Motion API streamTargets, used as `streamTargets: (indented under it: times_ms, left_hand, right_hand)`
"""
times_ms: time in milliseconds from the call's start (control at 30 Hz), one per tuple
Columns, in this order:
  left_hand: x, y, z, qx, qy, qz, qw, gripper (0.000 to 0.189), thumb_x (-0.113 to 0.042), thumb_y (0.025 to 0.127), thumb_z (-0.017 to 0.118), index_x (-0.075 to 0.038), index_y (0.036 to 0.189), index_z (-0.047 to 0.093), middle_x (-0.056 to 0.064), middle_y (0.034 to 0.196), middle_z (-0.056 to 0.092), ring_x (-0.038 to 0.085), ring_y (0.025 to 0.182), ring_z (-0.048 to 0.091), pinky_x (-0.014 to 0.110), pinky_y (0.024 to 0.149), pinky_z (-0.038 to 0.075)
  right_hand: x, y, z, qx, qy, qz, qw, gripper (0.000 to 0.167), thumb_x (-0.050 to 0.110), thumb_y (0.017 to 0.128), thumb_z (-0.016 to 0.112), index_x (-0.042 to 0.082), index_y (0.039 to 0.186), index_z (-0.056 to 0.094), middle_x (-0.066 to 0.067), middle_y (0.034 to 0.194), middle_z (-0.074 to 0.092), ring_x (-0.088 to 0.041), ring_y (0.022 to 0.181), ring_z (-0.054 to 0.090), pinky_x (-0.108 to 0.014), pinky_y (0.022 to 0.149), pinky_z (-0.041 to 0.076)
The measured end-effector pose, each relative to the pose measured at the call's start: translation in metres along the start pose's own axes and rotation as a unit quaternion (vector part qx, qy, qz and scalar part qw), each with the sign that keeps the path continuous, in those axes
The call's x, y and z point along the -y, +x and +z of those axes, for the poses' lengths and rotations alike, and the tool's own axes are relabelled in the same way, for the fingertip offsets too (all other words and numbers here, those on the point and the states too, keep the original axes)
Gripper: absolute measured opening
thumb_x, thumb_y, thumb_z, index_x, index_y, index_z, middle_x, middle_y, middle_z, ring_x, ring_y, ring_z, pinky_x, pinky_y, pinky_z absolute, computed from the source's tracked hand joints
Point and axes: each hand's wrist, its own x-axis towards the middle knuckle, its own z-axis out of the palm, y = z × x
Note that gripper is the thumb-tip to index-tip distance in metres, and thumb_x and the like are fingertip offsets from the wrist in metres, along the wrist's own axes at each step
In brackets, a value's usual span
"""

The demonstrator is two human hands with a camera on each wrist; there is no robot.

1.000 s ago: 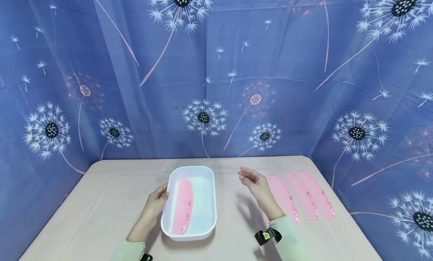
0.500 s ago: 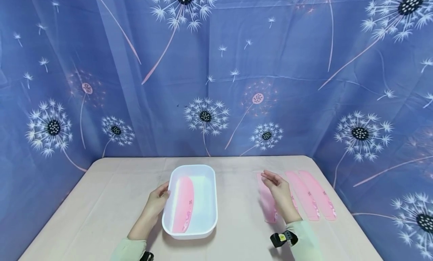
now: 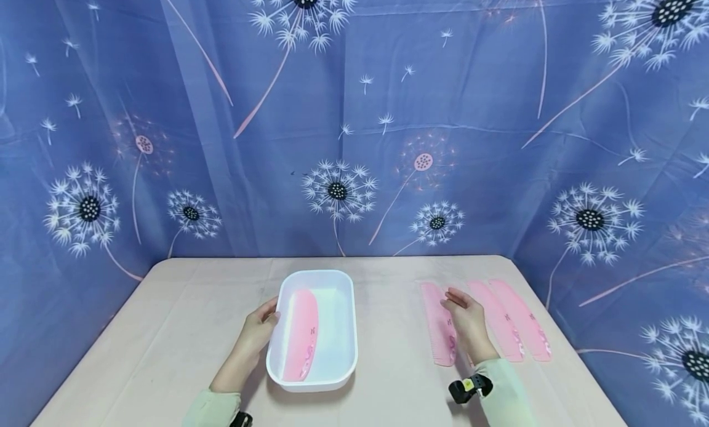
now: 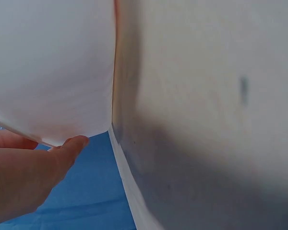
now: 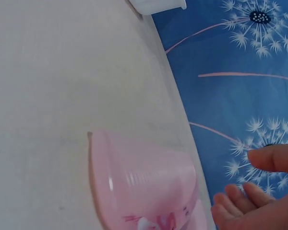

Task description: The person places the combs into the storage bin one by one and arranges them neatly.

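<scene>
A white plastic tub (image 3: 336, 328) stands on the table, with a pink comb (image 3: 299, 338) lying along its left side. My left hand (image 3: 256, 335) grips the tub's left rim; in the left wrist view its thumb (image 4: 72, 148) lies against the outer wall. Over the pink combs at the right hovers my right hand (image 3: 469, 325), fingers loosely bent and holding nothing. Just left of it lies the leftmost comb (image 3: 436, 325), flat on the table. Another comb is mostly hidden beneath the hand. In the right wrist view, a comb (image 5: 144, 177) lies apart from the fingers.
Two more pink combs, one nearer (image 3: 495, 319) and one farther right (image 3: 520, 319), lie side by side beyond my right hand. A pale cloth covers the table (image 3: 188, 316). Behind it hangs a blue curtain (image 3: 266, 218) with dandelion prints.
My right hand has moved right, from beside the combs to above them, then slightly lower, uncovering the leftmost comb. The left hand stays on the tub.
</scene>
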Motion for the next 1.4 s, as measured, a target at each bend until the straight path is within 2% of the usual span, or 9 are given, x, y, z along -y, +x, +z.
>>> streamTargets:
  times_ms: [100,267,500,733,933,1067,1400]
  left_hand:
    - [0.001,0.0,-0.001,0.001,0.001,0.003,1.0,0.047,-0.007,0.099,0.043,0.003,0.145,0.035,0.028,0.14,0.042,0.045,0.13,0.04,0.053,0.108,0.036]
    - [0.003,-0.001,-0.003,0.003,0.006,0.003,1.0,0.048,-0.007,0.099,0.043,0.003,0.145,0.035,0.028,0.141,0.042,0.045,0.131,0.038,0.054,0.108,0.035]
    - [0.003,-0.002,-0.002,0.004,-0.001,0.005,1.0,0.047,-0.008,0.099,0.043,0.003,0.145,0.036,0.028,0.14,0.042,0.045,0.131,0.038,0.054,0.108,0.034]
    - [0.002,-0.001,-0.001,0.001,-0.004,0.007,1.0,0.047,-0.007,0.099,0.042,0.004,0.144,0.035,0.028,0.139,0.044,0.044,0.128,0.041,0.054,0.107,0.036]
    - [0.002,0.0,-0.001,0.002,-0.006,0.005,1.0,0.048,-0.007,0.099,0.042,0.004,0.144,0.035,0.028,0.139,0.044,0.044,0.128,0.041,0.053,0.108,0.036]
    - [0.001,0.0,-0.001,0.004,-0.01,0.009,0.9999,0.047,-0.007,0.099,0.043,0.004,0.144,0.035,0.028,0.138,0.044,0.044,0.127,0.043,0.053,0.107,0.037]
    - [0.001,0.0,-0.001,0.004,-0.009,0.015,0.9998,0.047,-0.006,0.099,0.042,0.005,0.144,0.035,0.029,0.138,0.044,0.044,0.126,0.043,0.053,0.107,0.038]
  right_hand:
    - [-0.005,0.0,0.0,0.003,0.003,0.016,0.9999,0.051,0.004,0.094,0.053,-0.01,0.14,0.038,-0.03,0.142,0.042,-0.041,0.128,0.043,-0.049,0.11,0.034]
    - [-0.012,-0.002,0.002,0.019,0.037,0.045,0.9981,0.055,0.0,0.091,0.052,-0.011,0.142,0.033,-0.031,0.145,0.035,-0.043,0.13,0.038,-0.053,0.113,0.026]
    - [-0.016,-0.002,0.005,0.016,0.033,0.051,0.998,0.06,-0.004,0.086,0.053,-0.012,0.142,0.032,-0.033,0.144,0.033,-0.044,0.13,0.037,-0.052,0.112,0.027]
    - [-0.014,-0.002,0.007,0.031,-0.035,0.049,0.9977,0.065,-0.009,0.082,0.057,-0.011,0.142,0.032,-0.032,0.147,0.03,-0.046,0.137,0.027,-0.053,0.112,0.028]
    - [-0.013,0.001,0.011,0.047,-0.123,0.032,0.9908,0.08,-0.01,0.074,0.066,-0.009,0.145,0.028,-0.033,0.147,0.028,-0.047,0.136,0.027,-0.052,0.11,0.031]
    - [-0.013,0.002,0.013,0.054,-0.146,0.024,0.9875,0.088,-0.012,0.07,0.067,-0.009,0.146,0.024,-0.034,0.147,0.026,-0.049,0.136,0.025,-0.053,0.11,0.031]
    - [-0.013,-0.001,0.016,0.035,-0.245,-0.013,0.9689,0.088,-0.009,0.066,0.072,-0.011,0.143,0.028,-0.036,0.142,0.034,-0.05,0.131,0.033,-0.055,0.107,0.034]
